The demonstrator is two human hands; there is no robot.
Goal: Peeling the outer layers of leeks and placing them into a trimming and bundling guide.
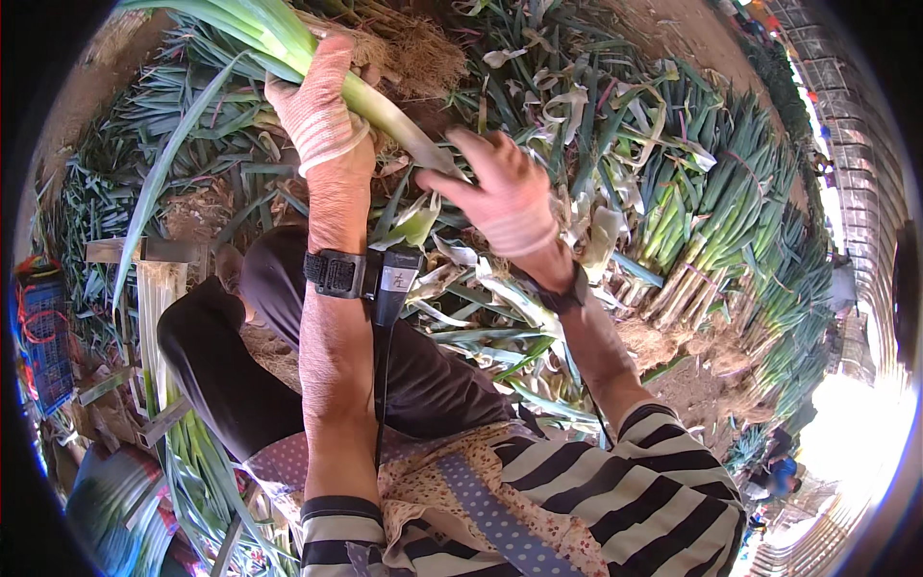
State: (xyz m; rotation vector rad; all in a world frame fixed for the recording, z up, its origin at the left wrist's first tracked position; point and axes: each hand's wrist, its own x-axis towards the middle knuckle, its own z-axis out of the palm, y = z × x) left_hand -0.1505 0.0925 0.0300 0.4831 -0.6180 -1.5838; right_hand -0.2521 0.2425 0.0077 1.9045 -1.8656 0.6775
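My left hand [329,111], in a pale pinkish glove, is closed around the stalk of a large green onion [396,120]. Its green leaves spread to the upper left, and one long leaf hangs down beside my left knee. The pale lower end of the stalk slants toward my right hand [508,192]. That hand is gloved too and slightly blurred. Its thumb and forefinger are spread on either side of the stalk's end; whether they touch it is unclear. Loose peeled leaves [413,226] lie below, between the hands.
Tied bundles of green onions [702,212] are heaped on the right, more [212,91] on the left. Rooty ends [413,58] show at the top. A blue plastic crate [43,337] stands at far left. More green onions [159,298] rest by a wooden frame near my knee.
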